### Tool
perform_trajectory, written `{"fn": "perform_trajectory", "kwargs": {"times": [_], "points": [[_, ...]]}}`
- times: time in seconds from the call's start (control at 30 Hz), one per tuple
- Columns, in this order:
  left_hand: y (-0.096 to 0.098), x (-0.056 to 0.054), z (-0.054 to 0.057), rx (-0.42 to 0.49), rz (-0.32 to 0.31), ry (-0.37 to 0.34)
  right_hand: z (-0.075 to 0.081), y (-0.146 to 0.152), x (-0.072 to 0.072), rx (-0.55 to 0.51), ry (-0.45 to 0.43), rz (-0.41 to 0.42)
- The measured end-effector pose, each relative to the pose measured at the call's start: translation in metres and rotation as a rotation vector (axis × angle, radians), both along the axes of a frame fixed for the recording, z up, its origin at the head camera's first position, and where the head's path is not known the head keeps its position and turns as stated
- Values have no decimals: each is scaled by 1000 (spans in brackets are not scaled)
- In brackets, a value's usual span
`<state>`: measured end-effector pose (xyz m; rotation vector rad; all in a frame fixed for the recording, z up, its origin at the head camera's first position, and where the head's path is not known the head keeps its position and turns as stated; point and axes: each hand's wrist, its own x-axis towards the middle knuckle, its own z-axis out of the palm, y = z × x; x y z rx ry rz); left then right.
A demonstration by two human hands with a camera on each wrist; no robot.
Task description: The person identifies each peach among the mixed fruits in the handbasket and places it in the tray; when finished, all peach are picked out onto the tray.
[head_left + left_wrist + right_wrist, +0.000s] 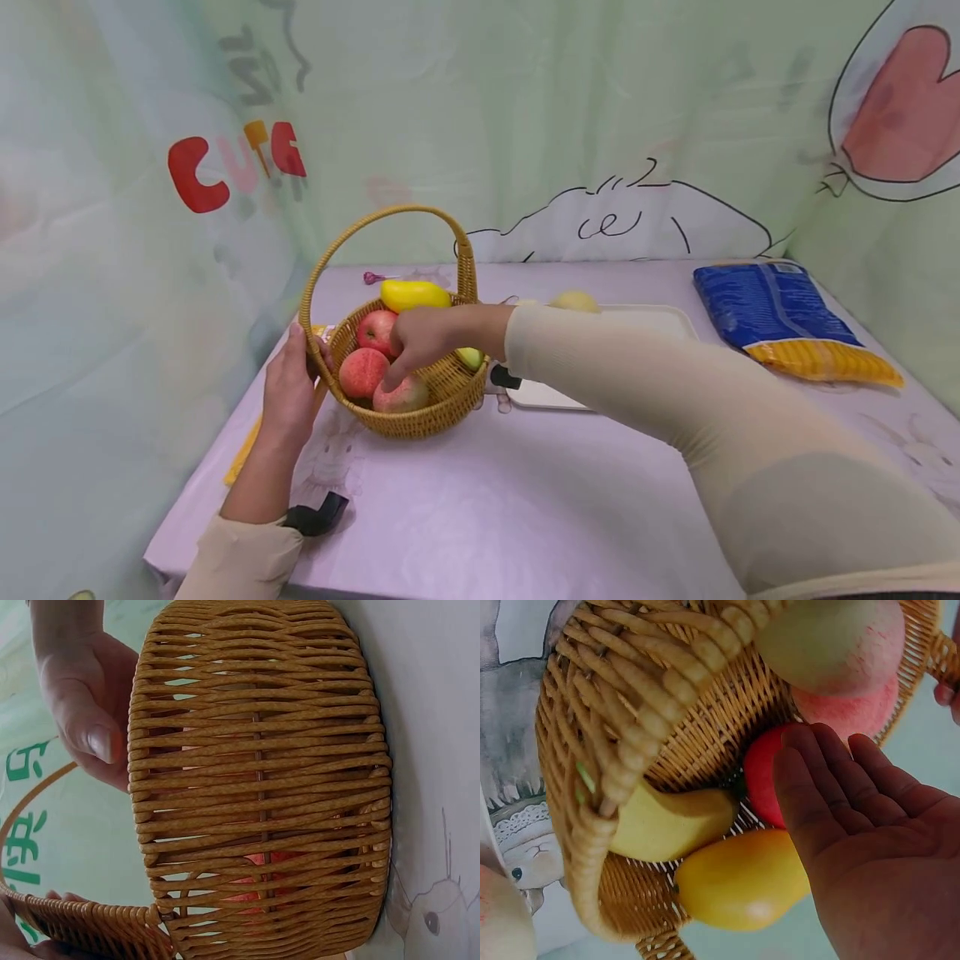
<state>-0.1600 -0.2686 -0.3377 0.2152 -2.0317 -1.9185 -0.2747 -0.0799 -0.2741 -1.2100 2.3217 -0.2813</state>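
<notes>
A woven basket (450,408) with a tall hoop handle (405,208) stands on the table. My left hand (291,387) grips the foot of the handle at the basket's left rim. Over the fruit inside, my right hand (431,337) reaches down from the right. Its fingers lie nearly straight against a red apple (761,776) in the right wrist view, palm showing. Two peaches lie toward the front, a reddish one (363,372) and a paler one (405,394). A yellow mango (412,294) rests at the back, beside a yellow-green fruit (682,821).
Right of the basket is a white tray (660,317) with a pale peach (576,302) on it, partly behind the right sleeve. A blue and yellow packet (787,317) lies at the far right. Another yellow packet (243,450) shows under the left forearm. A small purple item (371,277) lies behind the basket.
</notes>
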Motion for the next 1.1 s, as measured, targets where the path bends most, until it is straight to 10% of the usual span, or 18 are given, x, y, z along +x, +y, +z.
{"fn": "perform_trajectory", "kwargs": {"times": [0.7,1.1], "points": [[1,-1,0,22,-10,-8,-13,-24,-2,207,-65,32],[0,-1,-2,2,-3,28,-13,-20,5,163,51,109]]}}
